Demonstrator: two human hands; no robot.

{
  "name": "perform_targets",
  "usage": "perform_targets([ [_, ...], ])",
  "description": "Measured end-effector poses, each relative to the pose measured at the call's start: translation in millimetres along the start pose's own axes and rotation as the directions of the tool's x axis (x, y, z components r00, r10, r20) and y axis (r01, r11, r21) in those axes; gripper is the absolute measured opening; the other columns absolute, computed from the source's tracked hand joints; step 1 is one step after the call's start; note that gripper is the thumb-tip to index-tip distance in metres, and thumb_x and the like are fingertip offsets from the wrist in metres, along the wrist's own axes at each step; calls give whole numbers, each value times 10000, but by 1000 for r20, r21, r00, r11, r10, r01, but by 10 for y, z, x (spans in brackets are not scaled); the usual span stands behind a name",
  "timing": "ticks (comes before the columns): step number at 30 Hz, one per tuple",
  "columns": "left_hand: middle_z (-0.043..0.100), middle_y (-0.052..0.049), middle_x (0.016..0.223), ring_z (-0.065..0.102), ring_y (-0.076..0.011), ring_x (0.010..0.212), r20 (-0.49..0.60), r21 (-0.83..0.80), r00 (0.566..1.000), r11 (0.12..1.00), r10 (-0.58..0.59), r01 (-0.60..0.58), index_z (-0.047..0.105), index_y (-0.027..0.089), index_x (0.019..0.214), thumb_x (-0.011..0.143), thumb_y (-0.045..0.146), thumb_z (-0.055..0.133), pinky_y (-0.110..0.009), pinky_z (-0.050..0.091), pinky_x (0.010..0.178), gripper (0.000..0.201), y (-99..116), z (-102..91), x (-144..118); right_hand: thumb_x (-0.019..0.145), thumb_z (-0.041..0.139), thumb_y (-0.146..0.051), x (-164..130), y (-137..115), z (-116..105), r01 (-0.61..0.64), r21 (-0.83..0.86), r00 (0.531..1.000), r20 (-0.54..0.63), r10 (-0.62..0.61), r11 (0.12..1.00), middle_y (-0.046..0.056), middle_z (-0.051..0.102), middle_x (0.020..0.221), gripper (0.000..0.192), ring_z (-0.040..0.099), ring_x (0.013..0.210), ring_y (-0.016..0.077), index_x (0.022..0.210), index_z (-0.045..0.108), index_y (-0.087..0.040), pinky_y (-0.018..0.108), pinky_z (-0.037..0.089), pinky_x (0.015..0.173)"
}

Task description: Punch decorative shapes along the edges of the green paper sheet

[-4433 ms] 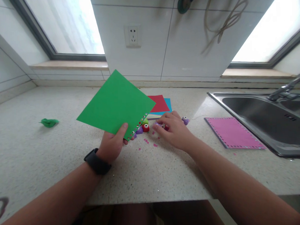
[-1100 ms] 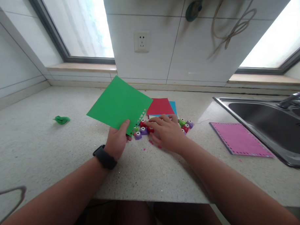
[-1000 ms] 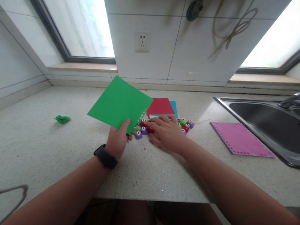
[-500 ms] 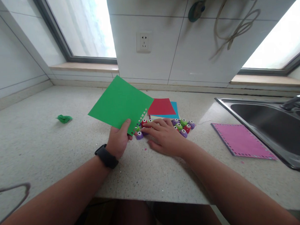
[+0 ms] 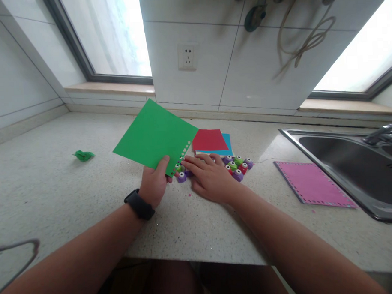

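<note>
- The left hand (image 5: 155, 188) is pinching the green paper sheet (image 5: 155, 136) by its near corner, holding it tilted up off the countertop (image 5: 56, 199), at 12 o'clock from the wrist.
- The right hand (image 5: 210, 181) is lying loosely open, fingers spread over the small craft punches (image 5: 237, 166), clamped on nothing I can make out.
- Judging by the holes along the sheet's right edge, edge-punching is under way; next calls for one punch gripped and slid onto that edge.
- No readable writing anywhere.
</note>
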State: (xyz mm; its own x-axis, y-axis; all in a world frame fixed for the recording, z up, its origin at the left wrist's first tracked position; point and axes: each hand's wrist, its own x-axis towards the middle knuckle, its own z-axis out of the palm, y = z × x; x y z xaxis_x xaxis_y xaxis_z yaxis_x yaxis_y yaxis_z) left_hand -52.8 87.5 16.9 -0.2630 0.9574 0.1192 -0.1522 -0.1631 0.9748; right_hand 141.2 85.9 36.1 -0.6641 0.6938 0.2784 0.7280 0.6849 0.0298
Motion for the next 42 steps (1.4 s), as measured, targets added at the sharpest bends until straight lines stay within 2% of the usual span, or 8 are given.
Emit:
perform_targets([
  [3,628,23,560,552,-119,408,-10,3,1000,1000,-5,5,605,177,852,840,479,672,-207,387,373,310,-4,-7,9,930,503,-297,-18,12,-24,-13,2,1000,-18,13,1000,54,481,1573,589,434,1356,325,1516,457,-259,511,243,1106],
  [7,628,33,577,515,-106,391,12,-26,1000,1000,-10,10,599,181,902,844,475,676,-208,382,368,310,-23,-23,20,897,499,-245,-39,145,-35,-195,11,976,-96,195,981,90,566,1496,594,475,1305,317,1488,477,-189,513,253,1077],
  [9,633,32,587,523,-107,401,16,-37,1000,999,-10,11,593,182,930,845,473,680,-206,385,372,316,-27,-28,20,897,498,-232,-44,208,-22,-221,11,971,-96,221,975,93,582,1479,584,485,1294,318,1479,485,-182,510,264,1057],
  [18,631,32,583,546,-115,415,19,-38,999,999,-31,32,590,186,903,837,474,684,-205,381,372,309,-11,-16,11,958,524,-308,-23,212,37,-183,-26,983,-25,183,983,97,646,1398,528,529,1252,321,1478,499,-219,503,261,1041],
  [22,648,24,606,514,-97,391,16,-35,999,999,-33,33,591,178,903,842,472,682,-202,380,367,314,-23,-17,12,978,552,-371,-13,231,64,-196,-32,980,-39,194,980,102,681,1340,505,544,1226,324,1461,517,-227,497,264,1021],
  [29,672,2,673,594,-121,449,2,-45,1000,999,-26,26,595,168,913,831,476,698,-200,385,360,335,-40,-11,27,999,571,-473,0,254,111,-203,-21,977,-67,201,979,90,692,1320,494,557,1203,324,1435,533,-241,494,265,1011],
  [37,663,6,680,580,-115,460,-2,-46,1000,999,-17,17,605,166,933,832,475,718,-194,387,358,344,-86,-28,39,999,568,-436,-3,232,80,-178,-26,982,-75,176,984,106,671,1340,441,554,1203,317,1389,570,-232,494,284,1014],
  [42,676,2,690,582,-112,455,13,-37,1000,999,-15,16,607,167,924,851,480,700,-196,396,363,335,-98,-33,57,972,559,-359,3,188,22,-156,24,985,-69,157,988,117,624,1404,471,535,1228,323,1422,549,-223,505,288,1030],
])
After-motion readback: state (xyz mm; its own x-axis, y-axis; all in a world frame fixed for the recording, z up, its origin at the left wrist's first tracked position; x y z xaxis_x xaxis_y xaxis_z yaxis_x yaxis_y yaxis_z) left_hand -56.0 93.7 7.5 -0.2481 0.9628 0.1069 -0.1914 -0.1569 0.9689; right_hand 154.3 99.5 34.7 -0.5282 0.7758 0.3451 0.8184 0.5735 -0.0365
